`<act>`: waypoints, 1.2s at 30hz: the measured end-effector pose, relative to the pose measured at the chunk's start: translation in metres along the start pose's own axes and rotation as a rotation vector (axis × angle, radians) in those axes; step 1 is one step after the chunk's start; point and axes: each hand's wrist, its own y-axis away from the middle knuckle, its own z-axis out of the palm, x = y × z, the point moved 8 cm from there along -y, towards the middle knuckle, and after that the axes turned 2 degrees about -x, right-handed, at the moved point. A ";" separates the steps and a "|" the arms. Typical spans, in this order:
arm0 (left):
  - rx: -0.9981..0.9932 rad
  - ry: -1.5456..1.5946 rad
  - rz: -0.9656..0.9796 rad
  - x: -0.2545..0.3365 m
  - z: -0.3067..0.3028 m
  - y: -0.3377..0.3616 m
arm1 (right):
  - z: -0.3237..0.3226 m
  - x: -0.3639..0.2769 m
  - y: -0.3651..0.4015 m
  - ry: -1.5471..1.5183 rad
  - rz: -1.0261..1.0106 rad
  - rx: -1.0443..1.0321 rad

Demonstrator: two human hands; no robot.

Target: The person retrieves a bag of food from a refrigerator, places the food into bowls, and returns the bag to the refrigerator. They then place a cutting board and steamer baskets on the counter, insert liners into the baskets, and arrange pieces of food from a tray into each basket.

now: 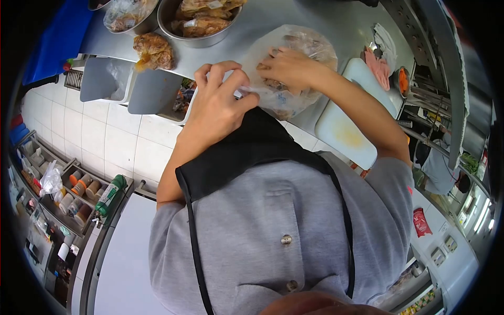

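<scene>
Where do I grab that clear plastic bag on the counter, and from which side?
Likely the gathered film at the clear plastic bag's near-left edge, where the left hand pinches it, coming from the front. The rest bulges full under the right hand.

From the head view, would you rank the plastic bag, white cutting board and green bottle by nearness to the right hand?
1. plastic bag, under the right hand.
2. white cutting board, to its right.
3. green bottle, far lower left.

plastic bag (311, 46) contents: unclear | metal bowl (207, 41): cut by top edge
</scene>
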 end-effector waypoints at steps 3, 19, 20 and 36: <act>-0.013 -0.004 -0.024 -0.008 0.010 0.004 | 0.020 0.005 -0.012 -0.019 0.007 -0.216; -0.030 -0.089 -0.132 -0.030 0.027 0.012 | -0.079 0.038 0.066 -0.371 0.351 0.041; -0.031 -0.032 -0.128 -0.032 0.033 0.013 | -0.087 0.048 0.073 -0.513 0.383 0.109; 0.034 0.188 -0.196 -0.049 0.015 0.030 | -0.131 0.040 -0.148 0.071 0.416 0.176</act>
